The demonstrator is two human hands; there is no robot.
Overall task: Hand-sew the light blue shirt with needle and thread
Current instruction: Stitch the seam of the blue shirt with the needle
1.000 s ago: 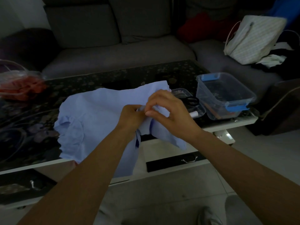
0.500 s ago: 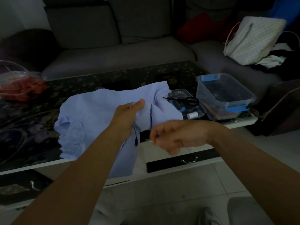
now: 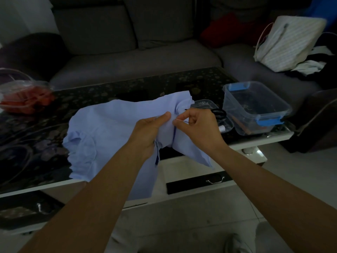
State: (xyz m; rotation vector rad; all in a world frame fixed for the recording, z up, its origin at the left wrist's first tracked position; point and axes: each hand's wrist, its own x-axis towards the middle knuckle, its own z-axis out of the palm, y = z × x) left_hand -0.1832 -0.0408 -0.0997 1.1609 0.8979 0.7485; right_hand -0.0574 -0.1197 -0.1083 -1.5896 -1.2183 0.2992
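Right hand [image 3: 200,126] pinches needle [image 3: 180,120]; shirt [image 3: 113,125] bunched

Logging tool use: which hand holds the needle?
The right hand pinches the needle; the left hand only grips the light blue shirt.

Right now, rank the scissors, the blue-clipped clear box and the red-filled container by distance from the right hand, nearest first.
From the right hand:
1. scissors, just right of it.
2. clear box, farther right.
3. red-filled container, at the table's far left.
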